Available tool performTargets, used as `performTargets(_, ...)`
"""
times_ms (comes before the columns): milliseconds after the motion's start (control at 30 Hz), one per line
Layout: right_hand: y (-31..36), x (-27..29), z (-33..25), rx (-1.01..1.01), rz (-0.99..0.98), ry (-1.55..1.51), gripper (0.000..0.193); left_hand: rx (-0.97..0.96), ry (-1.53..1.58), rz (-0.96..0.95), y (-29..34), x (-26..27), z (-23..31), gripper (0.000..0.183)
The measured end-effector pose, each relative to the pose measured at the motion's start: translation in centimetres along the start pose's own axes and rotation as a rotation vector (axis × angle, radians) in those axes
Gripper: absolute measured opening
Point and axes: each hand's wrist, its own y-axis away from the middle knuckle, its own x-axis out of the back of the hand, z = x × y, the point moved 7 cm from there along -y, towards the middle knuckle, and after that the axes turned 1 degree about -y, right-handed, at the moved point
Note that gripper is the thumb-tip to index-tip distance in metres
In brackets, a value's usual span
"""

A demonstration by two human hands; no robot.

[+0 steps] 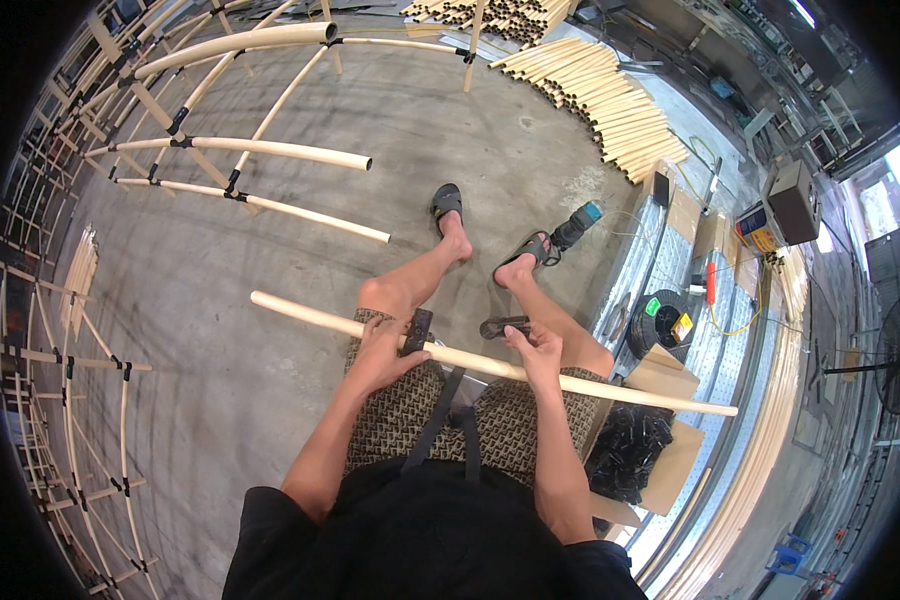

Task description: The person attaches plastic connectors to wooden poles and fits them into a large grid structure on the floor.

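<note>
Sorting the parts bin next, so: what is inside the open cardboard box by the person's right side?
The cardboard box holds a heap of small black pieces. Their exact kind is unclear, and anything beneath the heap is covered.

Left hand hides part of the pole; its grip perhaps covers a black strap

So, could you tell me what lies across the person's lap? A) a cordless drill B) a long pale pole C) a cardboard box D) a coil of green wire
B: the long pale pole rests across both thighs, with the left hand and right hand on it.
</note>
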Motion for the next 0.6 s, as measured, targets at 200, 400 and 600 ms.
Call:
performTargets(200,0.6,-0.4,-0.8,0.006,-0.118,-0.105,0.030,0.007,0.072,-0.015,0.2,-0.6,-1.8,0.082)
performTargets(400,1.1,-0.5,-1.2,0.002,-0.157,-0.140,0.034,-0.015,0.067,0.011,0.4,-0.5,-1.4,0.081)
performTargets(600,1.2,-0.6,-1.6,0.006,-0.166,-0.091,0.034,-0.029,0.037,0.054,0.2,-1.1,-2.6,0.080)
